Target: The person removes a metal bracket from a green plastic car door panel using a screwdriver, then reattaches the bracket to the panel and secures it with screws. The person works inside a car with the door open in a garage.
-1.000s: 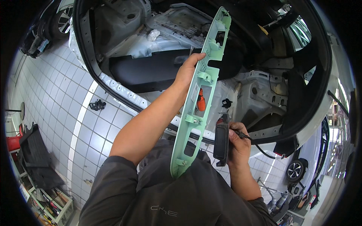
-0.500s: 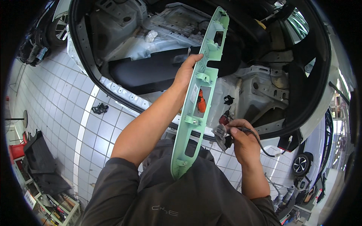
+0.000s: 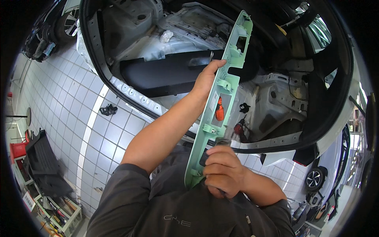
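Note:
A long pale-green plastic trim panel (image 3: 192, 162) stands slanted in front of me, its lower end against my dark jacket. My left hand (image 3: 208, 80) is closed around its left edge, with the thumb on the ribbed face. My right hand (image 3: 224, 170) is closed in front of the panel's lower part and hides the lower cutout. Above its fingers a small clear-and-dark part (image 3: 226, 139) sticks up, smeared by motion. Whether it touches the panel I cannot tell. Beyond the panel, an orange tool (image 3: 219, 110) shows through a cutout.
Ahead lies a car's open, stripped trunk (image 3: 185, 33) with a dark board (image 3: 169, 73) across it. A red-and-black tool (image 3: 239, 125) and a small black part (image 3: 244, 107) lie inside. A black part (image 3: 108, 110) is on the tiled floor; a cart (image 3: 65, 213) stands lower left.
My right hand has swung left, from beside the panel to in front of its lower part, carrying the clear-and-dark part. The cable seen earlier is now hidden. The left grip is unchanged.

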`<state>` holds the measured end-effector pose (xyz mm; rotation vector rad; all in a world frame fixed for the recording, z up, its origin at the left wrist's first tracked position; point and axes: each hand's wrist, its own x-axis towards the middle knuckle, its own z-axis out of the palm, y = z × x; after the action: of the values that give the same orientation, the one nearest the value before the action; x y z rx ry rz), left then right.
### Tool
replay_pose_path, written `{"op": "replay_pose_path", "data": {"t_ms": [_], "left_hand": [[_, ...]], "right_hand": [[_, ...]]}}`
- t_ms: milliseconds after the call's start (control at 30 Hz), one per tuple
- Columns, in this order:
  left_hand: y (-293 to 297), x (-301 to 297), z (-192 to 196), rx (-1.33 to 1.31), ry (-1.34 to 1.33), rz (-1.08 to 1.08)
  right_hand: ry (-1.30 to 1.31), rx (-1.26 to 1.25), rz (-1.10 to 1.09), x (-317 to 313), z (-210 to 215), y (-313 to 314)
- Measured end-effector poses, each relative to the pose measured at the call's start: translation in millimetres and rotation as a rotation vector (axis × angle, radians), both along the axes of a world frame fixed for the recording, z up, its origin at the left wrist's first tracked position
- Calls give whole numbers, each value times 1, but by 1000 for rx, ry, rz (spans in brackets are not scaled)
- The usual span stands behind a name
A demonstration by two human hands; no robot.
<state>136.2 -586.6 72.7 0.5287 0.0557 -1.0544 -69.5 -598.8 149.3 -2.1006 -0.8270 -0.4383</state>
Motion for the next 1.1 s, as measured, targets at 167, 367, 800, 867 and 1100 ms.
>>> {"op": "replay_pose_path", "data": {"t_ms": [167, 367, 800, 867, 1100], "left_hand": [[2, 2, -1, 1, -3, 48], [1, 6, -3, -24, 51, 83], [5, 6, 0, -49, 86, 33], [8, 6, 3, -20, 59, 30], [8, 6, 0, 10, 60, 65]], "right_hand": [[69, 19, 33, 15, -8, 15], [181, -7, 42, 27, -7, 19], [190, -36, 88, 33, -13, 19], [142, 1, 54, 34, -15, 21], [105, -83, -65, 18, -7, 10]]}}
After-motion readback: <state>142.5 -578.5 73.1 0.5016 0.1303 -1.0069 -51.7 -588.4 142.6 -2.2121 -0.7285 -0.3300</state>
